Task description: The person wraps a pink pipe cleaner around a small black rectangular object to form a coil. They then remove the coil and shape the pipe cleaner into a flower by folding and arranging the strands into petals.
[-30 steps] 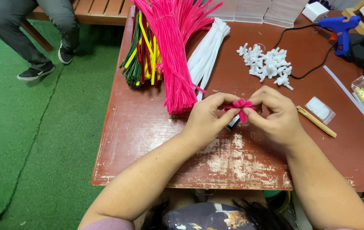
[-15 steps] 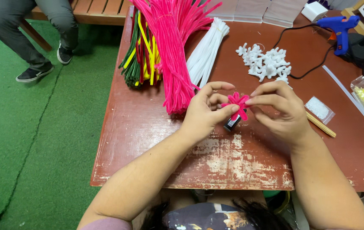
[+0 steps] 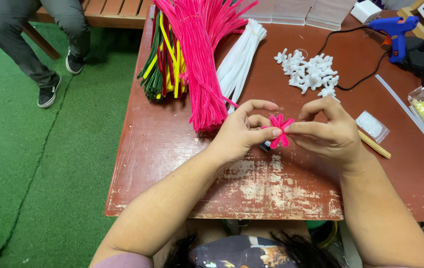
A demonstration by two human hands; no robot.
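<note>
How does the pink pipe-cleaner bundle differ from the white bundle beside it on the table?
The pink bundle is vivid pink, thicker and longer; the white bundle is plain white, slimmer and shorter. The pink bundle's far ends splay apart, while the white bundle stays tight. Both are straight fuzzy stems lying on the brown table, side by side, beyond the left hand and right hand.

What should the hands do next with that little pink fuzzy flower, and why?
Probably spread the loops a bit more evenly. The pink pipe-cleaner flower is pinched between the left hand and right hand above the table, and its petals look bunched and uneven, so a small tug on one loop seems the likely next step.
</note>
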